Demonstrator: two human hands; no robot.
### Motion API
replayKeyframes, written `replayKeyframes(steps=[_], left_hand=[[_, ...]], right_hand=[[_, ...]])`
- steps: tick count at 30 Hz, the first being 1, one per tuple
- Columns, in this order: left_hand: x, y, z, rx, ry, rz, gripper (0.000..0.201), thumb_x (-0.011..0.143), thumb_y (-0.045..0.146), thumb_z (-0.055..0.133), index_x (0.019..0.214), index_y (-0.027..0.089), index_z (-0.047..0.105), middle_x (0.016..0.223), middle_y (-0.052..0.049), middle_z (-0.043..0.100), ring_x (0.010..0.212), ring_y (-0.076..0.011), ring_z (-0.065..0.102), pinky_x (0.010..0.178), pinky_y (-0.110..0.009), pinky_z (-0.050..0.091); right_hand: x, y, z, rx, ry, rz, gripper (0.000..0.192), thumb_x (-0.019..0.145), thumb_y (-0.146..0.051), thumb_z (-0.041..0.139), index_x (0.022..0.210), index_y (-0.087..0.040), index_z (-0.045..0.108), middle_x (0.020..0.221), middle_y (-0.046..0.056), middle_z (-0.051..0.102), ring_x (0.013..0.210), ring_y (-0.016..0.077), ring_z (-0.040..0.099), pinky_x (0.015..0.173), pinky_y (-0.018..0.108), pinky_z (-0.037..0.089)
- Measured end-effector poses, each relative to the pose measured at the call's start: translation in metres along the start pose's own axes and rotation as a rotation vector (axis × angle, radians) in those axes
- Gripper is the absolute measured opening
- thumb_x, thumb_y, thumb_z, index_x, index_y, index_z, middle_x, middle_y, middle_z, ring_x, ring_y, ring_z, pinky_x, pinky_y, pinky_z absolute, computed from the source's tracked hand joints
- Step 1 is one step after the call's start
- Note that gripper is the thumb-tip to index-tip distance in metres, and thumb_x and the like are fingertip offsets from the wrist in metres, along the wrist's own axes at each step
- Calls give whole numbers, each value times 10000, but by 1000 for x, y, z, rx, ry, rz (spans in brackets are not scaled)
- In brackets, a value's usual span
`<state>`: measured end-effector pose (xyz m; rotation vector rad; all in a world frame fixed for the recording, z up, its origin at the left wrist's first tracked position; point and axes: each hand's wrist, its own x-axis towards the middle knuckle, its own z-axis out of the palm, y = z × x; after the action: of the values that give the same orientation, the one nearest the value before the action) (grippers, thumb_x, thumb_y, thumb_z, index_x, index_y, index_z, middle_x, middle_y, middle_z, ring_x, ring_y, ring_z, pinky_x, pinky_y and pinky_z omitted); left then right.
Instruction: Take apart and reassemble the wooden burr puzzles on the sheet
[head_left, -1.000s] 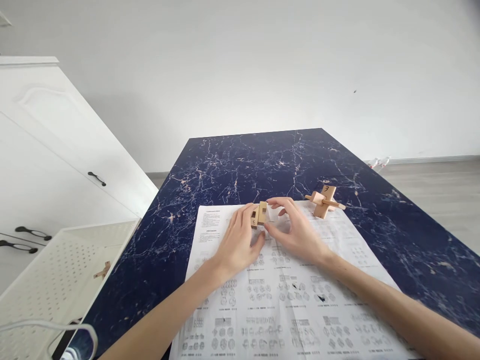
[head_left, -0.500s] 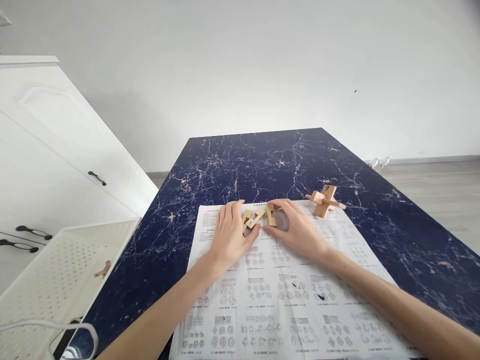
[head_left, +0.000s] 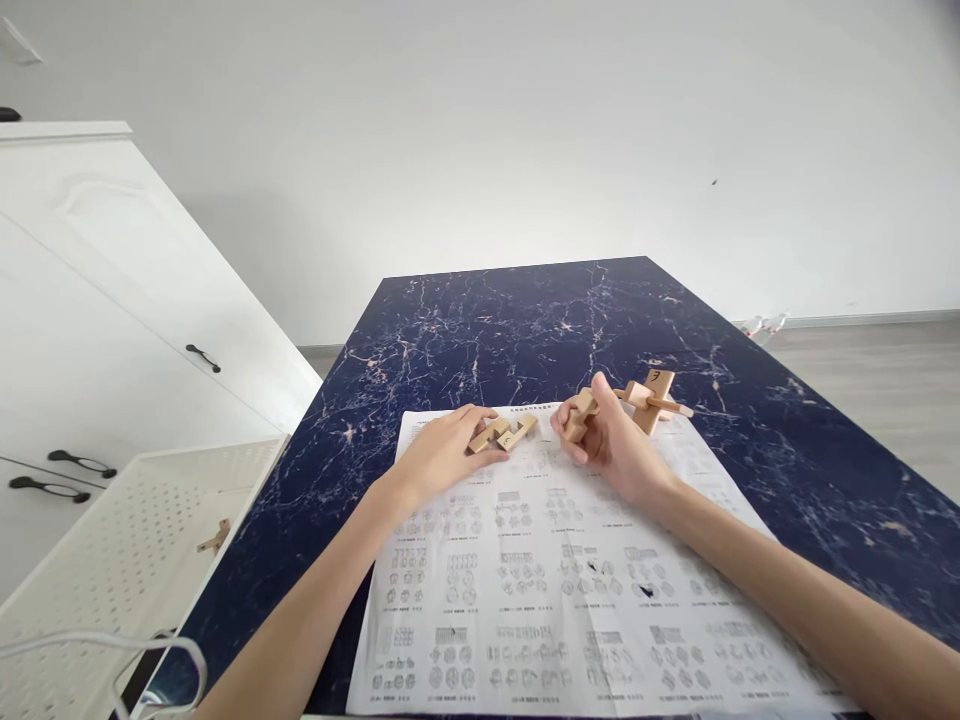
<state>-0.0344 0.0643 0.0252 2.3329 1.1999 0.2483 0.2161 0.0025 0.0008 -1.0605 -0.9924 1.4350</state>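
My left hand (head_left: 442, 452) rests on the printed instruction sheet (head_left: 570, 590), its fingers touching two notched wooden puzzle bars (head_left: 504, 433) that lie flat near the sheet's far edge. My right hand (head_left: 611, 445) is raised a little above the sheet and holds a small wooden puzzle piece (head_left: 580, 414) between thumb and fingers. Just beyond it stands an assembled wooden cross puzzle (head_left: 649, 398) marked with a number, on the sheet's far right corner.
The sheet lies on a dark blue marbled table (head_left: 525, 320). A white perforated tray (head_left: 112, 560) with one small wooden piece (head_left: 215, 538) sits at the left, below a white cabinet (head_left: 97, 300). A white cable (head_left: 112, 650) loops at bottom left.
The joined wooden pieces came apart. My right hand drew one piece off to the right and lifted it. My left hand lowered the other bars flat onto the sheet.
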Motion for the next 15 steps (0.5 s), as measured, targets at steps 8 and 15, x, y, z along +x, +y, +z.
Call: replayKeyframes(steps=[8,15], left_hand=[[6,-12,-8,-292,57,-119,449,921,474,761,1278,208,704,1158,-86,750,861,-216,708,786,-355,554],[9,-25,-8,-541,41,-119,382,1050,462,590,1264,157,677,832,-43,745,741,-190,728,754,-349,599]], right_hand=[[2,-4,1,50,-64,-9,472,994,-713,609,986,-242,624,726,-49,363,544,108,207,527,319,152],[1,-3,-3,59,-101,29,393,1021,-622,624,1115,-240,630,797,-30,427,576,116,274,539,333,190]])
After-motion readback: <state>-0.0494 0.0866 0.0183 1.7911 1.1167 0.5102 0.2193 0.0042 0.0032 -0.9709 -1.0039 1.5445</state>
